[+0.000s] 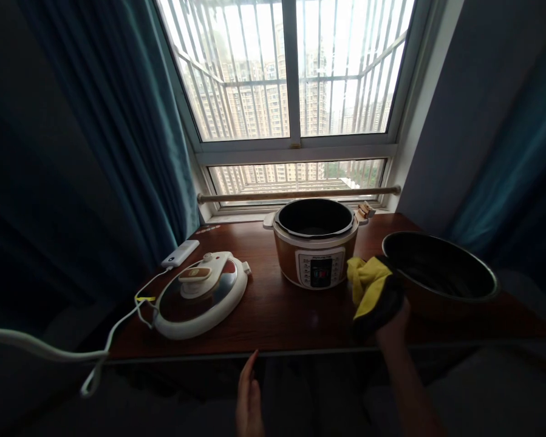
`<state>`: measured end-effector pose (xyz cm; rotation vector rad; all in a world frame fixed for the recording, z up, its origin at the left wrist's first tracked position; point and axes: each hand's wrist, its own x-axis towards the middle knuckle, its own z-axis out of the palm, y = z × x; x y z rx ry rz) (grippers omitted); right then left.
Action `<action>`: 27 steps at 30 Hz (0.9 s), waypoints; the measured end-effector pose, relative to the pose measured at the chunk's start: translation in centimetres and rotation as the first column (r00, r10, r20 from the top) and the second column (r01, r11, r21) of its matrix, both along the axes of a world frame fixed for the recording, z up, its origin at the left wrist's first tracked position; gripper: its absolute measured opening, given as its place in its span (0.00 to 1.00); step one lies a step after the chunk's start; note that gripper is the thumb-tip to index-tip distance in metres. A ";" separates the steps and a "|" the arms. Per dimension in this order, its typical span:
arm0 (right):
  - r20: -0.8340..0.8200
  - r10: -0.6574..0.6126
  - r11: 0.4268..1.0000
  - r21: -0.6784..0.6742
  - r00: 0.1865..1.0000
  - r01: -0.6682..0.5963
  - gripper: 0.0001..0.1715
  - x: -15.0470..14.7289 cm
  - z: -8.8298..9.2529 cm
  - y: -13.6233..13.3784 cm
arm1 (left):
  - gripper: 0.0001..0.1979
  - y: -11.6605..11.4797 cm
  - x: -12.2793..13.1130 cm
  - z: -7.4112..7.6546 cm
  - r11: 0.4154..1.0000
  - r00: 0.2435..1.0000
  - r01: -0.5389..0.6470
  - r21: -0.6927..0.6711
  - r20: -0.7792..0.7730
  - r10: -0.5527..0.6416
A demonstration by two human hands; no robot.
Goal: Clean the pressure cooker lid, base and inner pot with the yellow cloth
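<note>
My right hand (395, 321) is closed around a yellow and dark cloth (370, 288), held over the table between the cooker and the pot. Straight ahead stands an electric pressure cooker (291, 261), its lid off and a dark inner pot showing. To the right is a wide dark pot (441, 285) with a shiny rim, partly behind the cloth. My left hand (249, 397) is at the table's front edge, fingers stretched out, holding nothing. The cooker's round lid (204, 325), white-rimmed, lies at the left of the table.
A white power bank (180, 253) with a white cable (122, 318) lies at the table's left edge. Behind the brown table (263, 328) are a wooden rail (295, 195) and a barred window. A small brown item (365, 210) is beside the cooker's right handle. Blue curtains hang on both sides.
</note>
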<state>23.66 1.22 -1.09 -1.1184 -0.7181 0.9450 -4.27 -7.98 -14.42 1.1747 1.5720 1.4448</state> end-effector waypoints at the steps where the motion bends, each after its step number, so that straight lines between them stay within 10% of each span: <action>1: 0.243 -0.078 0.997 0.038 0.967 0.070 0.08 -0.7 -0.6 -0.8 | 0.28 0.0 0.2 0.1 1.000 1.000 -0.001 -0.006 0.002 0.001; 3: 0.696 -0.120 0.993 0.090 0.708 0.079 0.06 -2.4 -2.3 -1.7 | 0.28 -0.1 0.8 0.3 1.000 1.000 -0.003 -0.014 0.010 0.003; 6: 0.910 0.097 0.995 -0.077 0.403 -0.064 0.14 -4.3 -4.9 -1.8 | 0.28 -0.2 1.7 0.5 1.000 0.999 0.016 0.002 -0.027 -0.016; 10: 0.933 0.144 0.985 -0.103 0.329 -0.139 0.17 -4.1 -7.1 -1.3 | 0.22 -0.2 3.1 1.5 0.980 0.945 0.126 0.153 -0.320 -0.071; 13: 0.945 0.142 0.977 -0.087 0.293 -0.193 0.17 -3.1 -8.1 -1.4 | 0.26 0.6 3.9 2.6 0.890 0.711 0.408 0.202 -0.682 -0.171; 18: 0.932 0.134 0.981 -0.076 0.338 -0.179 0.20 -1.4 -10.1 -2.2 | 0.30 3.6 4.1 3.5 0.744 0.246 0.665 -0.070 -0.919 -0.307; 23: 0.832 -0.065 0.997 0.035 0.551 0.064 0.31 0.5 -11.5 -2.6 | 0.26 6.3 2.5 3.6 0.781 0.276 0.624 -0.030 -0.926 -0.256; 27: 0.733 0.033 0.999 -0.035 0.680 -0.011 0.28 0.5 -11.6 -2.4 | 0.27 7.5 1.4 4.1 0.749 0.245 0.658 -0.075 -0.919 -0.308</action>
